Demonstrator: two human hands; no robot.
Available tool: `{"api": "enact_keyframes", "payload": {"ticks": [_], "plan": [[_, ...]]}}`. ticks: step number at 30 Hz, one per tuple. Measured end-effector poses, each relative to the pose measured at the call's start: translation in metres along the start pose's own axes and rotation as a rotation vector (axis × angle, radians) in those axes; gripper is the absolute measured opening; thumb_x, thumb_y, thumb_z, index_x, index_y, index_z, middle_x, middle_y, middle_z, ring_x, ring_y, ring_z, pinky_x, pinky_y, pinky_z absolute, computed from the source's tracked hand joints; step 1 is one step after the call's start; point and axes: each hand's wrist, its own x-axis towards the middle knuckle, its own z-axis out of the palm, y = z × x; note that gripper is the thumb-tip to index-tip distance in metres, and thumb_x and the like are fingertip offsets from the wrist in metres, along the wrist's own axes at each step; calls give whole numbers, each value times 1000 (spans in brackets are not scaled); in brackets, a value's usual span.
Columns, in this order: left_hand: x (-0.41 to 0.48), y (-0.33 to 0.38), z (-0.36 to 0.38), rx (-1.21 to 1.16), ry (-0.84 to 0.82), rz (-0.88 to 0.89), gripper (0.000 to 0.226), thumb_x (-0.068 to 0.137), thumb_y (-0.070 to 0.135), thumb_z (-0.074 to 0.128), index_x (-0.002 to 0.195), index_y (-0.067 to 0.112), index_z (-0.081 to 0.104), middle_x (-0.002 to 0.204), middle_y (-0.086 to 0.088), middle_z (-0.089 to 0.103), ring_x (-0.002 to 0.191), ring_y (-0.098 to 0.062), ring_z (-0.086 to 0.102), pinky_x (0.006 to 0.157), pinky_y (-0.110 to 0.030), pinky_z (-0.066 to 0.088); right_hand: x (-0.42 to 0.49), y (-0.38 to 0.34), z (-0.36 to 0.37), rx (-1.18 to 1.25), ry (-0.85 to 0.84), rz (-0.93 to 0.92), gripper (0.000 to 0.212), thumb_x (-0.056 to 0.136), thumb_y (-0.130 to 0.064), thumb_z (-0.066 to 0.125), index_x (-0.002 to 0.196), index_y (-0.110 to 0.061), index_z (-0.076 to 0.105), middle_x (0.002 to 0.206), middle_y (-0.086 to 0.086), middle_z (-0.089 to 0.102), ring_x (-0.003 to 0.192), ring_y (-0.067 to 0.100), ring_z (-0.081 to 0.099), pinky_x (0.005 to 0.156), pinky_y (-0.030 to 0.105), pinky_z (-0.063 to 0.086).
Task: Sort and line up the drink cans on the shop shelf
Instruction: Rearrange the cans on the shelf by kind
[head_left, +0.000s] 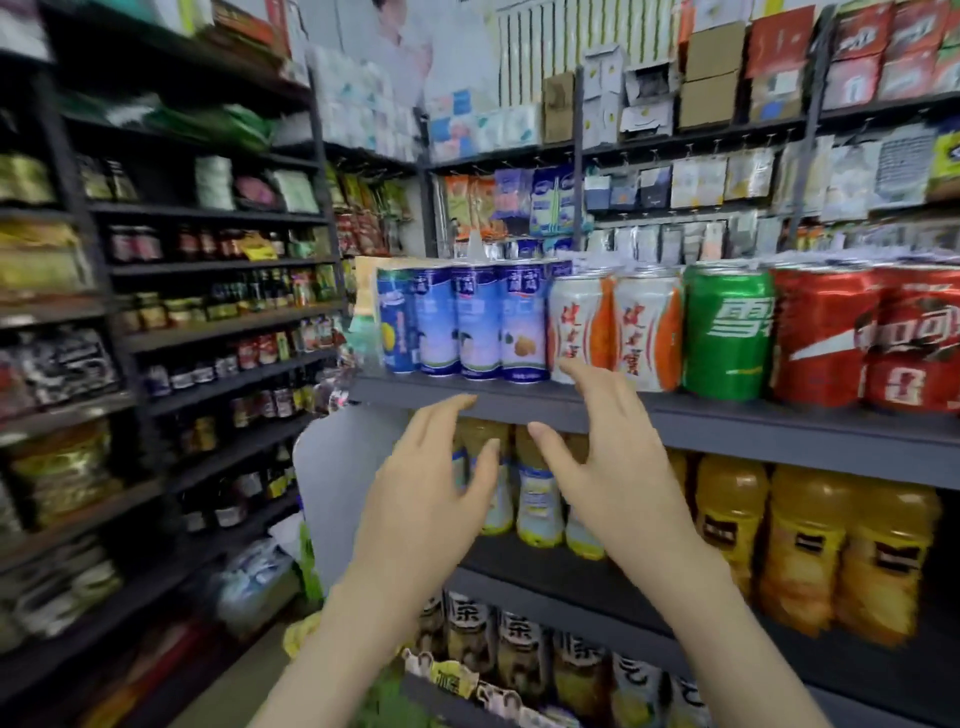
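A row of drink cans stands on the grey shelf (675, 421): several blue cans (478, 325) at the left, then two white-and-orange cans (582, 325), a green can (727, 332) and red cans (821, 338) to the right. My left hand (426, 499) hovers below the shelf edge, fingers straight, holding nothing. My right hand (608, 457) is raised beside it with its fingers spread; its fingertips reach the foot of the first white-and-orange can.
Yellow juice bottles (810, 540) fill the shelf below, tea bottles (519, 654) the one under that. A dark rack of jars and sauces (223, 312) lines the left aisle. Packets hang on pegs (727, 182) above the cans.
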Motion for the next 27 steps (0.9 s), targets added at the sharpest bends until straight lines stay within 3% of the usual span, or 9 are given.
{"api": "enact_keyframes", "payload": {"ticks": [3,5,7,13,16,19,21,24,27], "plan": [[16,-40,-18,-35,-6,-56,46,92,40,52,135,28,42,124,12,53,89,-1,53,81,-18,44,25,-12,27,-11,-49,-29,55,92,-31,56,142,-17,37,139,-3,43,132,10,34,108,21,27],[28,-62,-22,-56,-7,-63,44,92,38,53,133,28,43,120,15,51,89,4,49,78,-11,39,40,-12,38,-39,-65,-56,53,92,-31,56,141,-18,38,135,-4,44,130,10,37,106,23,29],[43,-81,-25,-78,1,-82,40,91,35,55,130,28,46,117,17,51,92,5,49,79,-11,40,56,-10,47,-71,-78,-81,53,92,-31,56,139,-17,38,129,-3,46,124,12,40,101,20,30],[89,-129,-36,-109,92,-96,28,87,25,61,115,27,57,107,10,63,91,-3,61,83,-26,50,107,-14,70,-128,-121,-206,53,90,-26,61,138,-15,42,132,-1,49,122,11,41,95,8,20],[116,-157,-41,-146,67,-138,27,88,26,62,114,26,57,105,10,63,87,-1,60,80,-23,48,141,-28,84,-156,-136,-251,51,91,-22,60,138,-13,43,134,2,51,125,18,42,98,14,23],[147,-187,-38,-239,32,-178,27,87,27,64,113,24,57,103,9,63,83,5,56,72,-15,44,181,-48,104,-256,-148,-295,48,93,-22,56,139,-12,44,135,7,52,126,25,44,105,32,30],[165,-205,-31,-306,-21,-185,28,87,28,64,114,23,56,103,8,63,83,5,56,67,-12,43,205,-59,118,-362,-163,-283,47,96,-26,52,140,-13,43,135,8,53,126,28,45,105,41,32],[187,-223,-14,-372,-119,-157,35,85,32,66,117,22,56,102,10,61,78,7,53,66,-12,43,231,-67,142,-542,-183,-179,51,97,-41,43,141,-18,39,133,6,55,124,26,46,106,40,25],[203,-231,5,-496,-246,-104,42,81,36,70,117,20,54,101,11,59,76,9,52,61,-3,40,248,-68,163,-711,-240,-46,55,94,-54,37,132,-17,49,113,7,64,115,27,52,107,39,17]]}}
